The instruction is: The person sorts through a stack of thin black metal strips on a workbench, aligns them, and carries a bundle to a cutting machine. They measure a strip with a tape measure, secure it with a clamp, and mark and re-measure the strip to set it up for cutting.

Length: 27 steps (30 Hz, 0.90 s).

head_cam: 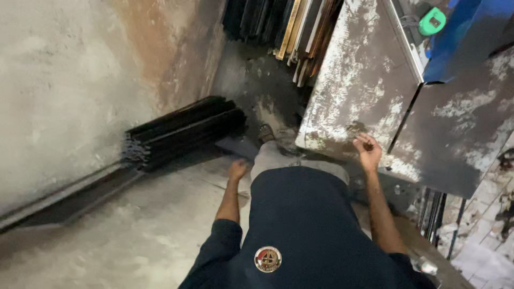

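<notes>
Head view, looking straight down past a dark blue shirt (300,225) with a round badge. Right hand (368,151) raised beside the near edge of a worn metal table (353,91), fingers loosely curled, empty, close to the edge but contact hard to tell. Table surface dark grey, heavily scuffed, with white patches and rust-brown stains; a second similar panel (460,134) adjoining on the right, a thin dark gap between them. Left hand (237,169) hanging low by the leg over the concrete floor (134,230), fingers loosely bent, holding nothing. Hands well apart, one on each side of the body. Stack of long dark metal strips (182,131) lying on the floor against the stained wall (80,80), left of the left hand. Bundle of upright frame mouldings (292,32), dark and gold, leaning in the corner beyond the table. Green tape measure (432,22) near the table's far right corner.
</notes>
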Tool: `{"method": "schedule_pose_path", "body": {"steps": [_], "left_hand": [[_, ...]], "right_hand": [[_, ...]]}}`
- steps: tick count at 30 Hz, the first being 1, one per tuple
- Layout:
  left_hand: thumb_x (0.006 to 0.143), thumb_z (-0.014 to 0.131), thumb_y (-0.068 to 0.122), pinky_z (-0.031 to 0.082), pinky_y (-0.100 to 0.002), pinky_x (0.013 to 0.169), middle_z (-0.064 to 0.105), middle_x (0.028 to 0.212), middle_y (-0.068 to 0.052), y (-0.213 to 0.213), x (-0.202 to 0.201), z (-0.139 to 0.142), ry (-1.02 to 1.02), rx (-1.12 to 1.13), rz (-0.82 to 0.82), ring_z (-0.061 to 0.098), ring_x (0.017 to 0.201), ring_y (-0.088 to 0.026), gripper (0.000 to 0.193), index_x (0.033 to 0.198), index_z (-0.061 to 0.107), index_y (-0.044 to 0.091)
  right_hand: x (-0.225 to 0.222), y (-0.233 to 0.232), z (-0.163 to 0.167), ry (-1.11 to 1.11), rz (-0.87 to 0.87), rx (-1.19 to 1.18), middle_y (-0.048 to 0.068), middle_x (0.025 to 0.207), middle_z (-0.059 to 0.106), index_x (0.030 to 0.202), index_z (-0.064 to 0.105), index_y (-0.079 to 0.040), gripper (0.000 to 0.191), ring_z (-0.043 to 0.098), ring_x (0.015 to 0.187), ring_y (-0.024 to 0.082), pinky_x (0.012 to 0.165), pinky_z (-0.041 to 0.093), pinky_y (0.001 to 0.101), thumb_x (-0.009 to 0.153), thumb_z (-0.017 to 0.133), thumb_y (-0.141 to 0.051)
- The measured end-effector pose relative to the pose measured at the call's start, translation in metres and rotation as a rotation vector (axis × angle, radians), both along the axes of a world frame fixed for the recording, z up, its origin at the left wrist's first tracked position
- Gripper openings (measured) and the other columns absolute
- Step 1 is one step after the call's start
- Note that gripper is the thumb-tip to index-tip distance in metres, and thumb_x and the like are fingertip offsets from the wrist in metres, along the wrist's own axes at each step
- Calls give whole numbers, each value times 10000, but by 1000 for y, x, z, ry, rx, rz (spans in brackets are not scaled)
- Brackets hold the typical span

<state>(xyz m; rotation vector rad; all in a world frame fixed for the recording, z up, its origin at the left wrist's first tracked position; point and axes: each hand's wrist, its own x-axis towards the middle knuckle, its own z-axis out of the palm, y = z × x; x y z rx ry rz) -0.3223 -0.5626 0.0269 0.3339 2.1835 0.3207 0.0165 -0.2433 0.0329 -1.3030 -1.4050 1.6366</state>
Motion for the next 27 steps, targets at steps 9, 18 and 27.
{"method": "schedule_pose_path", "body": {"steps": [9,18,27], "left_hand": [[840,654,415,552,-453,971,760,1167,-155,-21,-92,-22,35,-220,-6,715,1116,-351,446,1156,780,127],[838,726,276,569,-394,935,769,1125,-156,245,-120,23,47,512,-424,743,1080,-301,429,1209,724,61],[978,677,250,565,-464,906,732,1120,-228,525,-181,40,122,903,-904,707,1055,-402,330,1216,709,23]], "right_hand": [[-28,-59,0,-60,-194,-81,98,1155,736,1290,659,36,366,688,1065,143,949,571,288,949,769,-40],[-113,19,-1,-60,-121,-65,99,1158,754,1275,668,12,382,705,1021,127,891,588,285,916,774,-65],[-207,112,-11,-180,-104,-30,85,1120,782,1277,717,-14,377,722,1007,159,881,591,326,930,797,-139]]}}
